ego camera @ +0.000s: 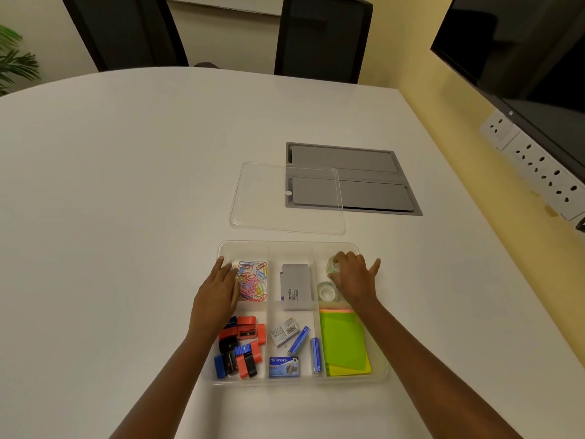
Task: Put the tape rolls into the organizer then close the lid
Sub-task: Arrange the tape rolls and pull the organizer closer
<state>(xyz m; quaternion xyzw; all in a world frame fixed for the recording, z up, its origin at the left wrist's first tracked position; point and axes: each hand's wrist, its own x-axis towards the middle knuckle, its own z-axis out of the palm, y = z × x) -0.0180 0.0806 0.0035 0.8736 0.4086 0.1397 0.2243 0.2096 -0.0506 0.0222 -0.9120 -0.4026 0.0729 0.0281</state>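
Right hand grip: my right hand (pixel 354 278) sits in the far-right compartment of the organizer (pixel 294 380), fingertips curled onto a clear tape roll (pixel 333 263); thumb stretched out to the right over the rim. I cannot tell whether the roll is lifted or resting on the floor of the compartment.
Left hand grip: my left hand (pixel 218 296) lies flat with fingers pressed together, holding nothing, laid over the far-left edge of the organizer, fingertips beside the paper clips (pixel 253 280).
Second tape roll: another clear roll (pixel 326 290) lies in the same far-right compartment, just nearer than the first and touching the side of my right hand.
Organizer: clear plastic tray with six compartments, on the white table (pixel 126 217), right in front of me.
Lid: the clear lid (pixel 262 201) is off, lying flat on the table just beyond the organizer, its right part overlapping the grey cable hatch (pixel 373 172).
Far-middle compartment: a grey box (pixel 295 286), its near end resting over the divider.
Near-left compartment: red, blue and black sharpeners (pixel 240 350) in a heap.
Near-middle compartment: small staple boxes (pixel 284 366) and two blue tubes (pixel 299 339).
Near-right compartment: green and yellow sticky notes (pixel 343 340), stacked.
Far side: two dark chairs (pixel 319 36) beyond the table.
Right wall: a dark screen (pixel 522 58) above a row of sockets (pixel 544 172).
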